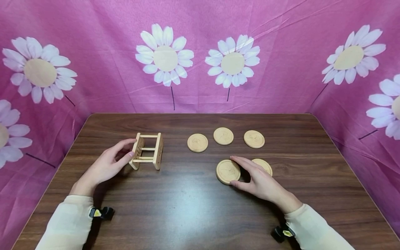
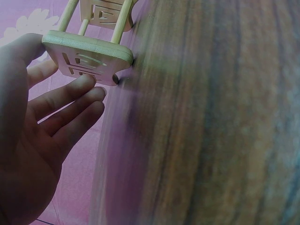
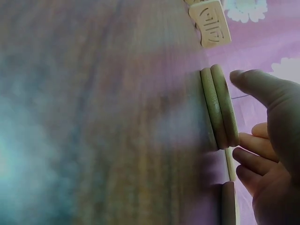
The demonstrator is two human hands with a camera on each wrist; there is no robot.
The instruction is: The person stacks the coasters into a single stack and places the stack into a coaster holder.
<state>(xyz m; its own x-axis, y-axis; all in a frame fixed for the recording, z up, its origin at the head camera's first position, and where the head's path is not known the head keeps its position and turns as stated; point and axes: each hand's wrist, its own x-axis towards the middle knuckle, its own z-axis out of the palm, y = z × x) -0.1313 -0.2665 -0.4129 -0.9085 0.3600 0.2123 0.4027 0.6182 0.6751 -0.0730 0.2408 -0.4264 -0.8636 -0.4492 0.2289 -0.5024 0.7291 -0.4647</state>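
Beside my left hand [image 1: 109,163] stands a small wooden coaster rack [image 1: 157,152] with cut-out side panels joined by rods. In the head view, my left thumb and forefinger touch its left panel; in the left wrist view, the other fingers [image 2: 77,112] extend loosely by that panel [image 2: 93,58]. My right hand [image 1: 260,180] is spread around the right side of a round wooden coaster [image 1: 227,172]. The right wrist view shows two stacked coasters [image 3: 218,108] there, with the thumb [image 3: 253,84] apart from them and the fingertips near the lower edge.
Another coaster [image 1: 264,166] lies partly hidden behind my right hand. Farther back are three more round coasters: a left one [image 1: 197,142], a middle one [image 1: 223,135] and a right one [image 1: 254,139]. A pink flowered cloth [image 1: 200,100] hangs around the dark wooden table [image 1: 175,215].
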